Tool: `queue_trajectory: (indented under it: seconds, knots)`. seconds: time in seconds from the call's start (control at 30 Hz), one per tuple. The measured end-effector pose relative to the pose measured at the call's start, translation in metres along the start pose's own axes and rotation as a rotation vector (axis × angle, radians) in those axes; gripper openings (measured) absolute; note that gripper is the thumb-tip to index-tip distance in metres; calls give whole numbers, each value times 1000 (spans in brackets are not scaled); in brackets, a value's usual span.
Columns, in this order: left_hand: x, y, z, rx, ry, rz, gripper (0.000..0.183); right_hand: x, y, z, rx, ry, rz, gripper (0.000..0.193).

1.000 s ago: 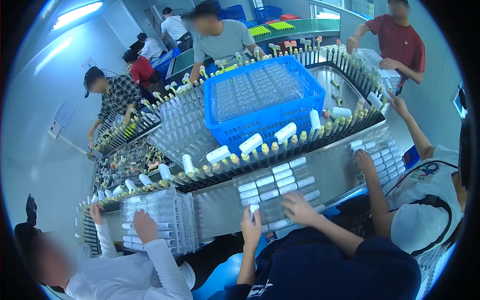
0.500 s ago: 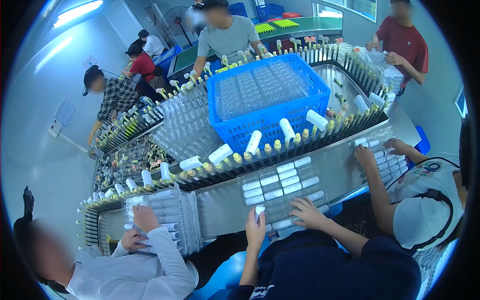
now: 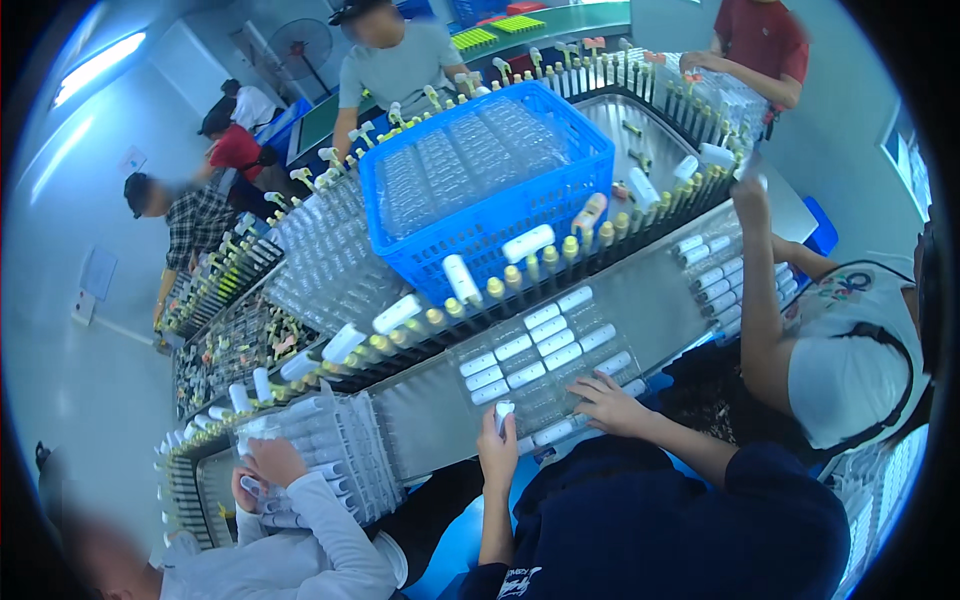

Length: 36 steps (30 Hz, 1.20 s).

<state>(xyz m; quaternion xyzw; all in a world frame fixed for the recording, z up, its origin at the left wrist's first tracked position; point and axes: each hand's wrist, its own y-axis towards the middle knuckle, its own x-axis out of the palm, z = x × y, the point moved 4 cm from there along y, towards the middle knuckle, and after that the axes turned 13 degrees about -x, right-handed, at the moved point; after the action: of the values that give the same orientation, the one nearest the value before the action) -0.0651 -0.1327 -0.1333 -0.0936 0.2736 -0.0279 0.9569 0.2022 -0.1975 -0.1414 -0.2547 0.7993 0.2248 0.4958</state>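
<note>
My left hand (image 3: 498, 445) is closed around a small white plastic casing (image 3: 503, 409), held upright at the front left corner of a clear tray. My right hand (image 3: 612, 407) lies with its fingers spread over the tray's right front part, its fingertips beside the white pieces. The clear plastic tray (image 3: 482, 352) holds several rows of white oblong casings (image 3: 553, 343), with some bare pockets among them. More casings lie along its near edge, partly hidden by my right arm.
Beyond the tray runs a line of upright pegs (image 3: 513, 277), some carrying white casings. Behind them stands a blue crate (image 3: 490, 225) of clear trays. Left, a co-worker's hands (image 3: 268, 468) are at stacked trays (image 3: 350, 450). Right, another co-worker's raised hand (image 3: 750, 200) is near the pegs.
The view has tilted and shifted, and the white casings on the pegs sit in different places. The right co-worker's hand has risen from a tray to the pegs. My left hand still holds its casing.
</note>
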Motion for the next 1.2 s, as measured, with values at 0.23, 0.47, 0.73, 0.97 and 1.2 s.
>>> queue_trajectory:
  seconds: [0.23,0.47,0.73,0.97,1.2]
  knots:
    - [8,6,1,17,72,4,39,-6,-10,10,120,51,219,48]
    - [-8,17,65,129,70,45,42,-20,-37,41,352,-150,291,48]
    - [-53,112,256,528,122,282,40,-20,-39,54,366,-130,275,41]
    - [-12,185,223,447,557,331,46,-15,-32,73,374,-119,231,34]
    - [-58,165,195,447,625,510,78,-18,-32,72,294,-158,195,36]
